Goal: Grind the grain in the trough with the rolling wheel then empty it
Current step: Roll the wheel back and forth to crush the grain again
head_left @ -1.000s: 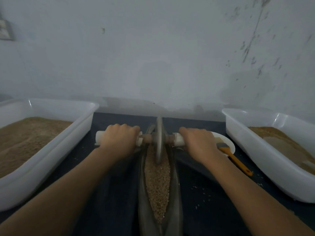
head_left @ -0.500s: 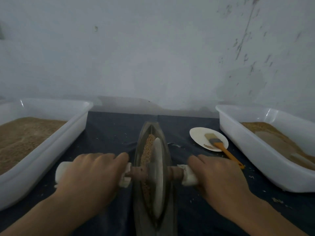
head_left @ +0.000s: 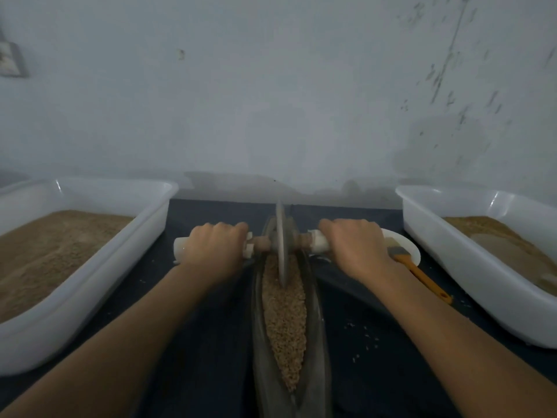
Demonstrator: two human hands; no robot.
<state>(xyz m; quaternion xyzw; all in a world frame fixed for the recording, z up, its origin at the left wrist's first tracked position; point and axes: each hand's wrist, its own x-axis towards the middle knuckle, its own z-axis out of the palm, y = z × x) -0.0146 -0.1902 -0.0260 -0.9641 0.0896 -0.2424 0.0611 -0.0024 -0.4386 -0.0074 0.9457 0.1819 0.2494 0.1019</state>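
Note:
A long, narrow, boat-shaped metal trough (head_left: 316, 333) runs away from me down the middle of the dark table. Brown grain (head_left: 284, 315) fills its groove. The thin metal rolling wheel (head_left: 281, 245) stands upright in the groove at the far end of the trough. A wooden axle with white-wrapped handles passes through its hub. My left hand (head_left: 215, 250) is closed around the left handle and my right hand (head_left: 352, 247) around the right handle. Both arms are stretched forward.
A white tub (head_left: 90, 285) with tan ground grain stands at the left, another white tub (head_left: 470, 267) with brown meal at the right. A white plate (head_left: 411, 251) with an orange-handled brush (head_left: 419, 273) lies behind my right hand. Loose grains dot the table. A wall is close behind.
Half a second ago the wheel was at the near part of the trough, close to me. Both hands have pushed it forward to the far end, uncovering the grain in the groove.

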